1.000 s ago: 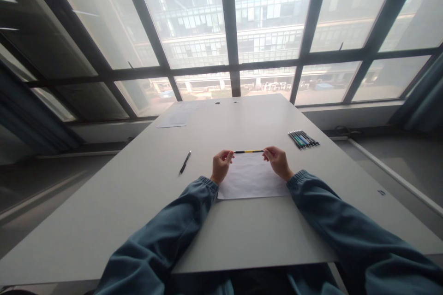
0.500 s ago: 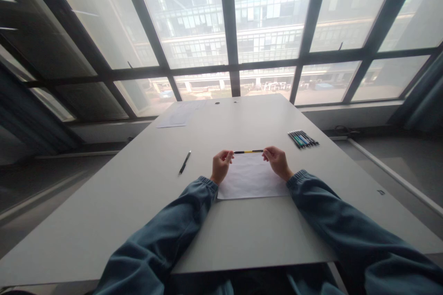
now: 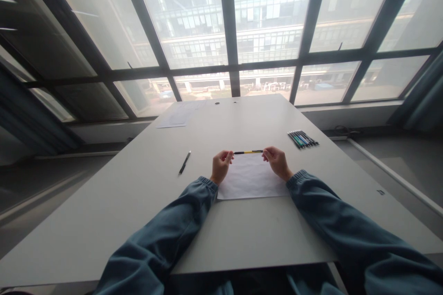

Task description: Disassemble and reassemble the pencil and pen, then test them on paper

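A slim black and yellow pen (image 3: 248,152) is stretched level between my two hands, over the far edge of a white sheet of paper (image 3: 254,179). Its left, black end is pinched by the thumb and fingers of my left hand (image 3: 221,165). My right hand (image 3: 276,161) pinches the opposite end, close to the clip. Both fingertips cover the very ends of the pen. Left of the paper, a dark pen (image 3: 184,162) lies at a slant on the table.
On the white table (image 3: 138,221), several pens (image 3: 303,139) lie side by side in a row at the right. Further sheets of paper (image 3: 175,115) rest at the far left. Large windows (image 3: 266,14) rise beyond the table's far end.
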A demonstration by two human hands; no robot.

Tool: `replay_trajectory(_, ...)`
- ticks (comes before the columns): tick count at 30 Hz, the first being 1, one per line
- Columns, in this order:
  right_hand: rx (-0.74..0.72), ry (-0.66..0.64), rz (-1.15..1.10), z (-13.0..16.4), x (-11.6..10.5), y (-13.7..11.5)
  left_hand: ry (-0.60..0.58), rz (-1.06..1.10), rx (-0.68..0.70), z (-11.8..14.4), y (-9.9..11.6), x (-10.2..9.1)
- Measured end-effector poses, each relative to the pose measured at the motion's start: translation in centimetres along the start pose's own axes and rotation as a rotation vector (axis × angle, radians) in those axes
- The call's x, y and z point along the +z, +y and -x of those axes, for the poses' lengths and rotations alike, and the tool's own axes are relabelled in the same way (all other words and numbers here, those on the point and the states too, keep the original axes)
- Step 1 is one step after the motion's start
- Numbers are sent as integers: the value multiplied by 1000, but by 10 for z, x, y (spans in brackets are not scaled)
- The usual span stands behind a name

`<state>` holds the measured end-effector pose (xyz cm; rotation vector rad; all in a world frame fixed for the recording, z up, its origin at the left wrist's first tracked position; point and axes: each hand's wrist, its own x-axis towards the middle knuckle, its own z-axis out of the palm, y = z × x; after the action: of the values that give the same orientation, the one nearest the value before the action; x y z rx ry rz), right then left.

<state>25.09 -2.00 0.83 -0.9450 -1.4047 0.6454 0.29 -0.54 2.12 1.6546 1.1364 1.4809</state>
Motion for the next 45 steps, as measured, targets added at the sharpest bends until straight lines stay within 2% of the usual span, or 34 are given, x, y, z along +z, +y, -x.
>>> replay_trajectory(45, -5, -29, 56, 2, -1, -6, -17, 4, 17, 0, -1, 0)
